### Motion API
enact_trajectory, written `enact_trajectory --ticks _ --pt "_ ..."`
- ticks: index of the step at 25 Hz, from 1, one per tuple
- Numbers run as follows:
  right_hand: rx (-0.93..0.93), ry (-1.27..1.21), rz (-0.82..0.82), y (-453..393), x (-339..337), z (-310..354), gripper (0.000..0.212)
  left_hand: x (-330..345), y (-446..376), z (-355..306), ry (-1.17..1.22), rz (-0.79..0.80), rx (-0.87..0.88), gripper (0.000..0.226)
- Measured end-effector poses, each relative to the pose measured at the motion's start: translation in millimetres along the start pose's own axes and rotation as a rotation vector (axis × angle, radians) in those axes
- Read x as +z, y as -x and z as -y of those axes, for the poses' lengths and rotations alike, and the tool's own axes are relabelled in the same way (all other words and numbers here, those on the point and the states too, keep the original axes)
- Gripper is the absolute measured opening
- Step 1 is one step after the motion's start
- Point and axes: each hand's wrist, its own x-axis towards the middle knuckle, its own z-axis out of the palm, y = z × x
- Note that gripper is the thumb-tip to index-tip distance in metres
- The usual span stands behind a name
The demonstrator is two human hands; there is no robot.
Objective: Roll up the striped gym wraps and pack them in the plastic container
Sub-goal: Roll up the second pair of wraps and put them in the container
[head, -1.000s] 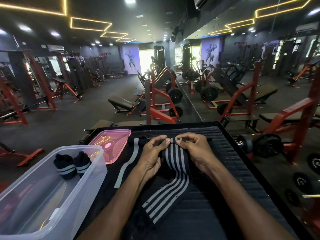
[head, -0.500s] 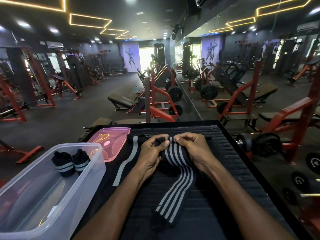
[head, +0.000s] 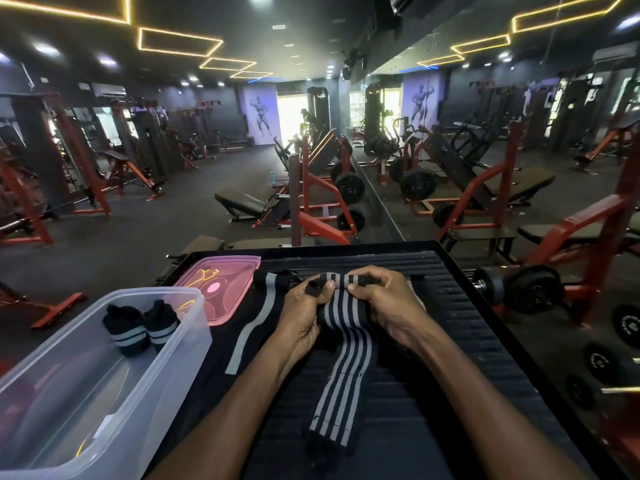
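A black wrap with grey stripes (head: 346, 368) lies lengthwise on the black ribbed table (head: 485, 341). Its far end is a small tight roll pinched between my left hand (head: 304, 313) and my right hand (head: 384, 303). The loose tail runs toward me. Another wrap with a single grey stripe (head: 256, 313) lies flat to the left of my hands. The clear plastic container (head: 104, 393) stands at the table's left and holds two rolled wraps (head: 138, 327).
A pink lid (head: 221, 289) lies flat beyond the container. Red weight benches and plate-loaded machines (head: 322, 202) stand past the table's far edge. A dumbbell (head: 519, 289) sits off the right side, before a mirror wall.
The wrap's tail has straightened and drawn toward my hands. The far end has been turned over into a small roll between my fingers.
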Motion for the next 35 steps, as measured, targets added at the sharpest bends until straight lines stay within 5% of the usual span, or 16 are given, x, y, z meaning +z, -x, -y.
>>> enact_trajectory --ticks 6,10,14,20,24,32,35 --pt "-0.052 0.04 -0.01 -1.5 -1.1 -3.3 0.032 2.1 2.9 -3.9 0.026 0.062 0.033 0.028" --pt "-0.034 0.123 0.025 1.3 -1.1 -3.7 0.01 -4.8 -0.7 -2.6 -0.089 0.045 0.123 0.011" --pt "-0.099 0.218 -0.056 -1.7 -1.8 -7.9 0.008 -5.6 -1.9 -1.9 -0.114 0.036 0.099 0.026" --pt "-0.17 0.216 -0.086 0.1 -1.1 -5.5 0.022 -2.8 2.2 -2.0 -0.069 0.047 0.076 0.02" --pt "-0.047 0.149 -0.044 1.2 -0.2 -4.8 0.005 -4.0 1.5 -4.8 -0.097 0.043 0.125 0.025" --pt "-0.144 0.23 -0.098 3.6 1.4 -4.9 0.015 -1.1 2.2 -0.4 -0.002 0.05 0.039 0.015" --pt "-0.107 0.253 -0.074 2.3 0.9 -5.7 0.021 -4.9 1.2 0.1 -0.179 -0.009 0.049 0.009"
